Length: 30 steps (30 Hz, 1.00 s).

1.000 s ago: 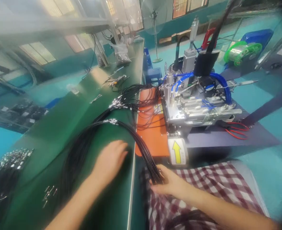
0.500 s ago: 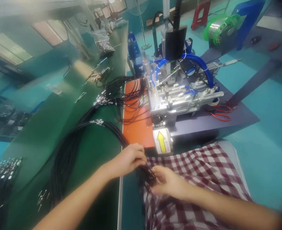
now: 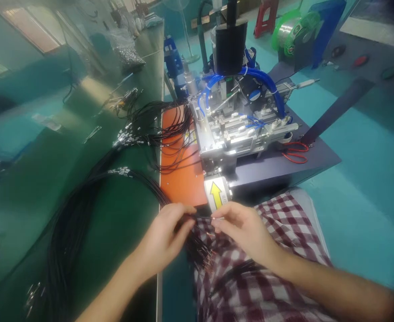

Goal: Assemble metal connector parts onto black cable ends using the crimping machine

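Note:
My left hand (image 3: 163,235) and my right hand (image 3: 242,228) meet just below the orange mat (image 3: 180,183), over my checked lap (image 3: 260,277). Both pinch one thin black cable (image 3: 202,218) stretched between them. A thick bundle of black cables (image 3: 83,210) with metal ends runs from my lap up across the green bench (image 3: 123,241). A metal machine with blue hoses (image 3: 237,120) stands right behind the hands, with a yellow arrow label (image 3: 216,194) at its front.
More black cables (image 3: 153,125) lie tangled on the mat and bench beyond. Red-handled scissors (image 3: 294,152) rest on the dark machine table at right. A green spool (image 3: 292,29) and a bag of metal parts (image 3: 128,56) sit far back. Loose metal connectors (image 3: 32,293) lie at lower left.
My left hand came off the bench to the cable bundle at my lap. Both hands then rose a little and drew one cable out between them. The view shifted left.

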### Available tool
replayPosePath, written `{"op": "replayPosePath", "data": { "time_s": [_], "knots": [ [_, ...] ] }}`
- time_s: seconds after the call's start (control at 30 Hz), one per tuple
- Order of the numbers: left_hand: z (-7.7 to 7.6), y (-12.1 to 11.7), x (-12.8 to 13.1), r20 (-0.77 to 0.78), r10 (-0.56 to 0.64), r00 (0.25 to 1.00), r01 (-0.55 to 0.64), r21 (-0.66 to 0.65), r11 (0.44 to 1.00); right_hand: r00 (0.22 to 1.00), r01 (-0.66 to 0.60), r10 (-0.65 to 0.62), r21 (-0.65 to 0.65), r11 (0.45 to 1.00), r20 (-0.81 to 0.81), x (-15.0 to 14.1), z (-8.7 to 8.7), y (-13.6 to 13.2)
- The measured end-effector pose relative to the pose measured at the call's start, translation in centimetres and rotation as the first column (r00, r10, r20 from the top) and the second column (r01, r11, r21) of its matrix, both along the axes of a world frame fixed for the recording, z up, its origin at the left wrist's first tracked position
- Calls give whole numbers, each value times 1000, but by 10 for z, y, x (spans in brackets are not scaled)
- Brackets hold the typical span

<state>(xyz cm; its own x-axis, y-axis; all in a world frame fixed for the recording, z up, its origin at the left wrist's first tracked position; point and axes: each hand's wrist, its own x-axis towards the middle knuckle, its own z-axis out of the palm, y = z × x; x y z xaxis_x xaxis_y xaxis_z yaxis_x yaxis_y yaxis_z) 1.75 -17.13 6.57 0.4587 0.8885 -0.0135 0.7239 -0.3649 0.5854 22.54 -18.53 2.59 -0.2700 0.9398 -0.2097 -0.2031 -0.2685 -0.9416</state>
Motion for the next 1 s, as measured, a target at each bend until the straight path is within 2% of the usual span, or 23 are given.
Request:
{"op": "replayPosePath", "data": {
  "time_s": [0.1, 0.13, 0.2, 0.27, 0.37, 0.47, 0.57, 0.7, 0.8, 0.87, 1.0],
  "knots": [
    [5, -5, 15, 80, -14, 997, 13, 12, 1000, 997, -43, 38, 78, 996, 66, 1, 8, 9],
    [6, -6, 19, 128, 10, 992, -11, 7, 1000, 995, -55, 45, 111, 992, 92, 2, 11, 12],
    [6, -6, 26, 239, 133, 962, -121, -64, 991, 993, -61, 45, 147, 987, 113, 4, 14, 17],
    [5, -5, 30, 345, 302, 889, -236, -220, 947, 992, -47, 30, 144, 988, 120, 6, 16, 20],
    [0, -2, 30, 437, 480, 760, -284, -441, 852, 975, -17, -24, 179, 984, 221, 7, 14, 25],
    [-3, 4, 29, 476, 554, 683, -260, -551, 793, 937, 1, -100, 285, 959, 334, 5, 13, 29],
    [-6, 11, 29, 487, 594, 641, -207, -635, 744, 908, -22, -157, 418, 908, 387, 1, 14, 35],
    [-9, 18, 27, 470, 627, 621, -134, -725, 676, 885, -67, -205, 552, 831, 417, -2, 12, 46],
    [-9, 23, 27, 452, 649, 611, -95, -773, 628, 878, -77, -216, 573, 816, 426, -2, 9, 51],
    [-7, 26, 29, 452, 646, 615, -73, -783, 618, 883, -83, -204, 567, 819, 424, -2, 9, 54],
    [-2, 32, 34, 443, 586, 678, -57, -763, 643, 900, -60, -190, 545, 836, 391, 0, 9, 58]
  ]
}}
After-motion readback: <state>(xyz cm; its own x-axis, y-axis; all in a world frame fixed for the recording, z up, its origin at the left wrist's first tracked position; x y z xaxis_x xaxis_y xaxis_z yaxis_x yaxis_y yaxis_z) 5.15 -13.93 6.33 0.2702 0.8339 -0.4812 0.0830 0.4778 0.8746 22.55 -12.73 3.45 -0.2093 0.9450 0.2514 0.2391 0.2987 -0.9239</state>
